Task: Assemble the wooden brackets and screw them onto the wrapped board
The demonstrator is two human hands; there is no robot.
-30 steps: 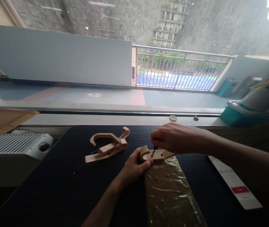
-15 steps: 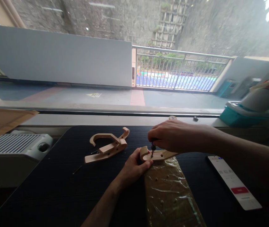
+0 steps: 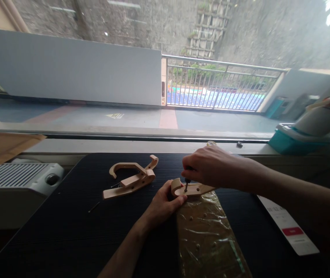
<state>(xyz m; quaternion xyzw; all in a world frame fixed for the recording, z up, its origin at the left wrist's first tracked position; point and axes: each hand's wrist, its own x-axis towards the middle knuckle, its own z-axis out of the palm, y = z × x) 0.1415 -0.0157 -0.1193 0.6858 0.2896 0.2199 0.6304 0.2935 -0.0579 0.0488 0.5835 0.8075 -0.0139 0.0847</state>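
On the black worktop (image 3: 66, 231), the left hand (image 3: 162, 202) reaches in from below and closes around the near end of a curved wooden piece (image 3: 192, 189) lying on a plastic-wrapped board (image 3: 208, 239). Just beyond, the right hand (image 3: 211, 166), arm entering from the right, pinches a small screwdriver (image 3: 186, 184) upright onto that piece. Farther left lie other wooden hooks (image 3: 130, 175).

Flat daylight pours through the window (image 3: 165, 77) beyond the hands, leaving the black table (image 3: 66, 231) below them dim and the forearms in shade. The sky is blown out at the upper right corner. Plastic wrap (image 3: 208, 231) just under the right hand (image 3: 208, 168) catches soft glare. Wide-angle distortion bends the edges, and the teal container (image 3: 295, 141) far to the right is smeared and out of focus.
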